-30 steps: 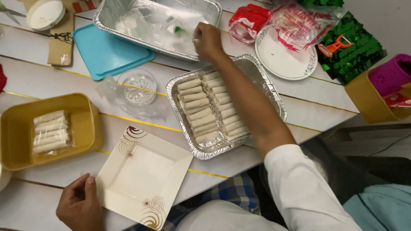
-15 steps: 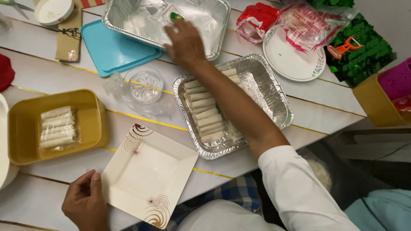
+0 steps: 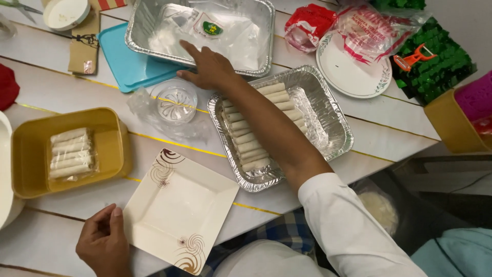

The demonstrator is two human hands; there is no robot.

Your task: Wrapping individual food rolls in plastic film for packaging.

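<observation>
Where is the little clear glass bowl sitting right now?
The clear glass bowl sits on the table left of the foil tray of rolls, just below the blue lid, beside the right hand.
</observation>
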